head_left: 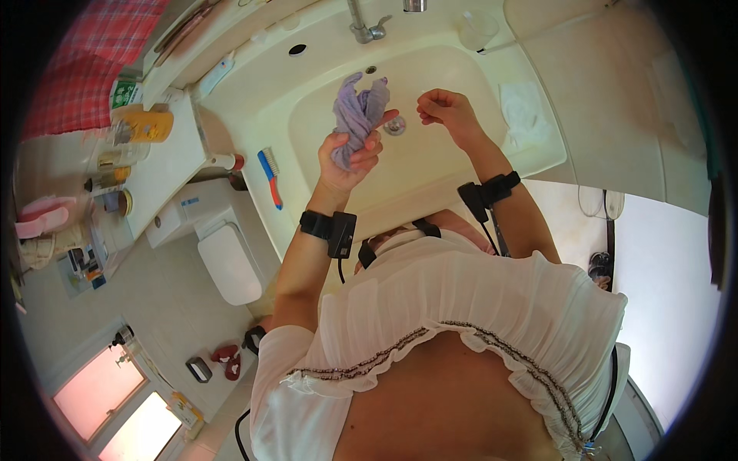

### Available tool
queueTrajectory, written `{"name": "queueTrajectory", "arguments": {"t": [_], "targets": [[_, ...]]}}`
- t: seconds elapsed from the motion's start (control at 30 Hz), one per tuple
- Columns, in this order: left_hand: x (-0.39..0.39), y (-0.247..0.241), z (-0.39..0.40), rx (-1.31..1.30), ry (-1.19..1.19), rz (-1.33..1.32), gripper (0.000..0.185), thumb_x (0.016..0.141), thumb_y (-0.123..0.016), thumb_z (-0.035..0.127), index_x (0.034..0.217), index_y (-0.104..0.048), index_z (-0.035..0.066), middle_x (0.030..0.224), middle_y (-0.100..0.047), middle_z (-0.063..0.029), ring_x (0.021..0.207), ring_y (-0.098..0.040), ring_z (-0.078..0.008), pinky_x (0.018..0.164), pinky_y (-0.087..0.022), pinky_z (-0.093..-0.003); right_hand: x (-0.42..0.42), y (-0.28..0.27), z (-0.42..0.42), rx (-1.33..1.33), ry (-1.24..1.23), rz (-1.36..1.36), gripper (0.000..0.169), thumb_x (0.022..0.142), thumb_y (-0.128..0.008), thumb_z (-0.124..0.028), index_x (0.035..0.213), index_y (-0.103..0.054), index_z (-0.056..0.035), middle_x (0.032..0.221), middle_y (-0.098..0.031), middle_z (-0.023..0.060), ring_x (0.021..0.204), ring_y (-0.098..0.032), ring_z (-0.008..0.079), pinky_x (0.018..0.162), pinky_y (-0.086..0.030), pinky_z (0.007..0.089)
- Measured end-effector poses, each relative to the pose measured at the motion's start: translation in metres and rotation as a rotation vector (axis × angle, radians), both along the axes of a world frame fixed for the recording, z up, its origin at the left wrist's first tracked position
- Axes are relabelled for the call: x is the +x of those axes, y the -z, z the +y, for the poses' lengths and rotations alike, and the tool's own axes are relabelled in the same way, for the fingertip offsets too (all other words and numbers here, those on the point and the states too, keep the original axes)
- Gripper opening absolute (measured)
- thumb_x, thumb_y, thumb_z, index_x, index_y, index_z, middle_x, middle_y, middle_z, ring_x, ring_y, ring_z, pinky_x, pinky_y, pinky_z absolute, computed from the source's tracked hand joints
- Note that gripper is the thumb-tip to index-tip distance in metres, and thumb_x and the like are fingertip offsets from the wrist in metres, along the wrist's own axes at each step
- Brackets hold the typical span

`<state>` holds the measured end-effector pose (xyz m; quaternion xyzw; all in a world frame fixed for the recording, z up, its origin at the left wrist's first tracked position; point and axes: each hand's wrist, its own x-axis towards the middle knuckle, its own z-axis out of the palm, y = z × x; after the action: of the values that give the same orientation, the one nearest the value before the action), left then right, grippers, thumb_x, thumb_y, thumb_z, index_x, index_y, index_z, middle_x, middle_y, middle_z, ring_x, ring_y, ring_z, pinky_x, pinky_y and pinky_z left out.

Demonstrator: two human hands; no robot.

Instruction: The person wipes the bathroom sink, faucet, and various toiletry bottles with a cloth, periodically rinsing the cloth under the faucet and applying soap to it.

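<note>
A bunched, twisted purple cloth (358,115) is in my left hand (350,157), raised over the basin of a cream washbasin (323,190). The index finger of that hand points out past the cloth, near the metal drain (394,125). My right hand (445,112) hangs over the basin's right half, apart from the cloth; its fingers are curled with the fingertips close together, and whether anything small is between them cannot be told. Both wrists wear black straps with small devices.
A blue and red brush (269,178) lies on the basin's left rim, a white cloth (523,115) on its right rim. The faucet (366,29), a clear plastic cup (477,29) and a tube (216,75) are at the back. Bottles (151,125) stand on the left shelf.
</note>
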<state>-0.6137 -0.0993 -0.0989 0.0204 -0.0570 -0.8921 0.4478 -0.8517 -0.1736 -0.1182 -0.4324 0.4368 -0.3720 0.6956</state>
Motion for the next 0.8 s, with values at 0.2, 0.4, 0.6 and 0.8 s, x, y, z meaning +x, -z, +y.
{"name": "queueTrajectory", "arguments": {"t": [0.2,0.4,0.6,0.8], "targets": [[0.012,0.008,0.002,-0.051,0.015,-0.135,0.085,0.078,-0.061,0.025,0.141,-0.02,-0.014,0.088,-0.06,-0.0126,0.059,-0.042,-0.0082,0.05,-0.037,-0.0182,-0.029,-0.002,-0.007,-0.05,0.09,-0.015,0.011,0.089,-0.063,-0.009,0.094,-0.066,0.0002,0.086,-0.065,0.0063,0.078,-0.063,0.0149,0.072,-0.054,0.0284],[0.039,0.025,0.011,-0.024,-0.041,-0.523,0.068,0.081,-0.058,0.02,0.139,-0.034,-0.008,0.094,-0.062,-0.0129,0.067,-0.048,-0.0119,0.06,-0.042,-0.0236,-0.074,-0.043,-0.005,-0.074,0.106,0.07,0.013,0.089,-0.063,-0.01,0.094,-0.066,0.0014,0.088,-0.066,0.0074,0.08,-0.064,0.0155,0.075,-0.054,0.0289],[0.061,0.067,0.03,0.163,-0.093,-0.893,0.053,0.085,-0.057,0.014,0.134,-0.043,0.002,0.113,-0.062,-0.0148,0.096,-0.06,-0.0207,0.082,-0.052,-0.0369,-0.147,-0.092,0.041,-0.132,-0.091,0.227,0.022,0.091,-0.063,-0.02,0.097,-0.065,0.0014,0.091,-0.067,0.0091,0.084,-0.064,0.0167,0.077,-0.054,0.0306],[0.048,0.067,0.023,0.18,-0.05,-0.78,0.057,0.088,-0.061,0.025,0.135,-0.041,0.0,0.125,-0.057,-0.0133,0.111,-0.058,-0.0255,0.096,-0.047,-0.0459,-0.283,0.117,0.24,0.515,0.757,-0.386,0.043,0.092,-0.059,-0.032,0.124,-0.054,-0.0049,0.108,-0.065,0.0098,0.086,-0.063,0.0238,0.072,-0.054,0.0366]]}}
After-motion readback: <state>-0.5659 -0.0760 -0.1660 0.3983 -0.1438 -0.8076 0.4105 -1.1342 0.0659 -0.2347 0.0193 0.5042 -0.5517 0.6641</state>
